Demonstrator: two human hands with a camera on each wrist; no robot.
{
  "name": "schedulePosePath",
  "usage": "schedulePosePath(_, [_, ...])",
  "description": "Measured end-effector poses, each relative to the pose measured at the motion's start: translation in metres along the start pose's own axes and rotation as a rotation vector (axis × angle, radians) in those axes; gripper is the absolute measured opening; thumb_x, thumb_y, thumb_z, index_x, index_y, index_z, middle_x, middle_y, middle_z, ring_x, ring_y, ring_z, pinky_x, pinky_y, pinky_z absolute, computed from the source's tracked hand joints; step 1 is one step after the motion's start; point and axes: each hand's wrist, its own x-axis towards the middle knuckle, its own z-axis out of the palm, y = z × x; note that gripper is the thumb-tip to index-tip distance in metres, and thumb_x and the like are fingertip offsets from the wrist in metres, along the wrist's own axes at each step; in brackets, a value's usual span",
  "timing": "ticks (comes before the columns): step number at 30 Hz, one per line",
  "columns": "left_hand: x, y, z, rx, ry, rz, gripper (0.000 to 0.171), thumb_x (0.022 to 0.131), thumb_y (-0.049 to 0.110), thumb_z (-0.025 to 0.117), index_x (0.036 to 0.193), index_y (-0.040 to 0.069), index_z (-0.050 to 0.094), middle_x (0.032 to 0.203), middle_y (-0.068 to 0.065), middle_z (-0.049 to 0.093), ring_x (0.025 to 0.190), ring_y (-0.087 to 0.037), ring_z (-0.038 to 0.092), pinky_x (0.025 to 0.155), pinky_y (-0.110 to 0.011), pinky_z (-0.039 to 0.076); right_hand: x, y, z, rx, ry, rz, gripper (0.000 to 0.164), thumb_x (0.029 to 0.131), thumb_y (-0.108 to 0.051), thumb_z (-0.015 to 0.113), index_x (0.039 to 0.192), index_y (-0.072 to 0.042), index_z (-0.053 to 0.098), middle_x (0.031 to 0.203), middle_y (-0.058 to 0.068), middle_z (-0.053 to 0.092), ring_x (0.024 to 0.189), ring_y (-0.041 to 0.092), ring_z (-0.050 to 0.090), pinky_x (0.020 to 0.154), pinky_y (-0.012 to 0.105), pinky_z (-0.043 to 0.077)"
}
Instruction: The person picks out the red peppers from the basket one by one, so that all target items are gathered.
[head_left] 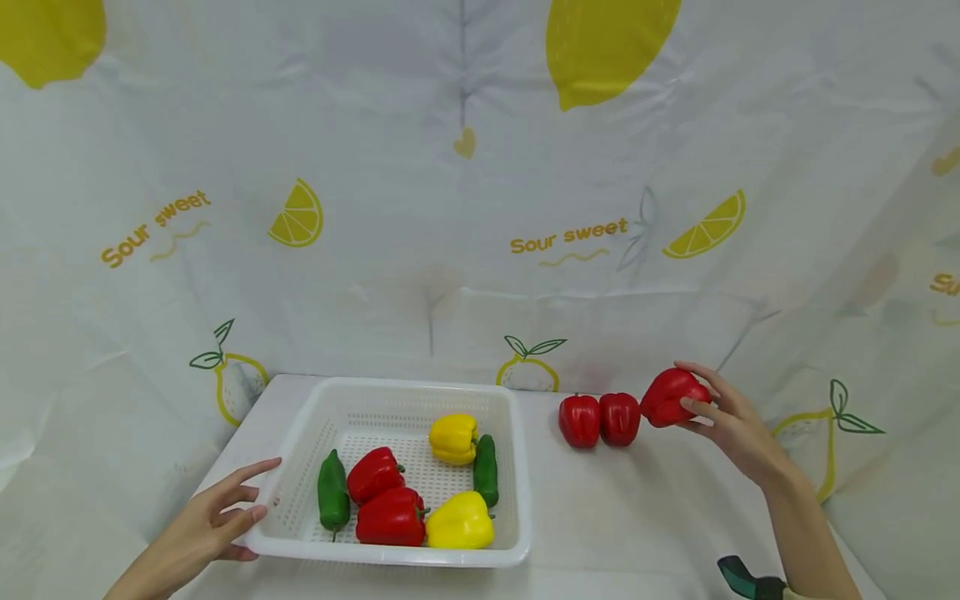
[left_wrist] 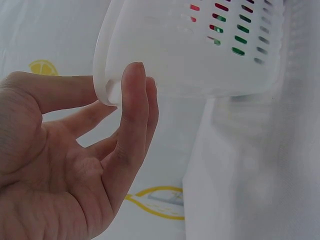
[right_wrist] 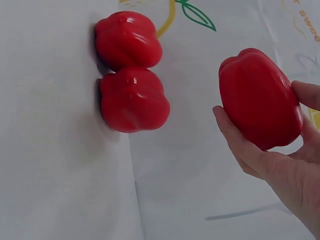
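Observation:
My right hand (head_left: 731, 425) grips a red bell pepper (head_left: 670, 397) between thumb and fingers, at the right of the head view. In the right wrist view that held pepper (right_wrist: 260, 100) is off the table, apart from two other red bell peppers (right_wrist: 135, 100) that sit side by side. At the left, my left hand (head_left: 198, 525) pinches the rim of a white plastic basket (head_left: 521, 467) near its front left corner. Inside lie two red bell peppers (head_left: 390, 517), two yellow bell peppers (head_left: 453, 439) and two green peppers (head_left: 333, 492).
The white table (head_left: 600, 517) runs back to a white sheet (head_left: 420, 208) printed with lemons, which hangs behind and at both sides. A dark green strap end (head_left: 738, 577) shows by my right wrist. The two loose peppers stand near the table's back edge.

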Motion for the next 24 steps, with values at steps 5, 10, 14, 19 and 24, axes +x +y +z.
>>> schedulePosePath(5, [0.001,0.0,0.001,0.003,0.0,0.02,0.058,0.115,0.019,0.055,0.152,0.061,0.041,0.126,-0.006,0.062,0.101,-0.003,0.071,0.078,-0.042,0.069,0.002,0.003,-0.002,0.082,-0.039,0.011,0.056,0.111,-0.003,0.05,0.164,-0.019,0.04,0.147,-0.009,0.049,0.126,0.004,0.056,0.09,0.029,0.067])
schedulePosePath(10, [0.001,-0.001,0.001,0.007,0.003,0.029,0.058,0.115,0.018,0.055,0.157,0.055,0.04,0.127,-0.008,0.061,0.101,-0.002,0.07,0.078,-0.043,0.069,0.003,0.007,-0.003,0.002,-0.023,0.07,0.06,0.109,-0.005,0.056,0.164,-0.022,0.037,0.146,-0.009,0.046,0.127,0.006,0.052,0.09,0.028,0.066])
schedulePosePath(14, [0.0,0.0,0.0,0.007,0.009,0.003,0.057,0.114,0.019,0.056,0.158,0.053,0.04,0.131,-0.012,0.061,0.102,-0.001,0.069,0.078,-0.042,0.069,0.003,0.01,-0.002,-0.242,0.039,0.154,0.081,0.098,-0.017,0.078,0.164,-0.025,0.033,0.154,0.006,0.042,0.131,0.019,0.046,0.083,0.03,0.066])
schedulePosePath(19, [-0.001,0.001,0.0,0.014,0.016,-0.005,0.058,0.114,0.02,0.057,0.162,0.047,0.039,0.131,-0.012,0.061,0.102,0.0,0.069,0.078,-0.041,0.069,0.007,0.02,-0.003,-0.353,0.041,0.208,0.1,0.089,-0.019,0.087,0.167,-0.015,0.024,0.16,0.028,0.036,0.138,0.045,0.042,0.08,0.031,0.065])
schedulePosePath(24, [-0.001,0.001,0.0,0.018,0.02,0.011,0.058,0.114,0.019,0.057,0.164,0.043,0.039,0.13,-0.01,0.061,0.102,0.0,0.07,0.078,-0.043,0.069,0.012,0.035,-0.007,-0.332,0.005,0.232,0.102,0.088,-0.018,0.087,0.167,-0.012,0.021,0.16,0.03,0.036,0.14,0.052,0.041,0.086,0.043,0.066])
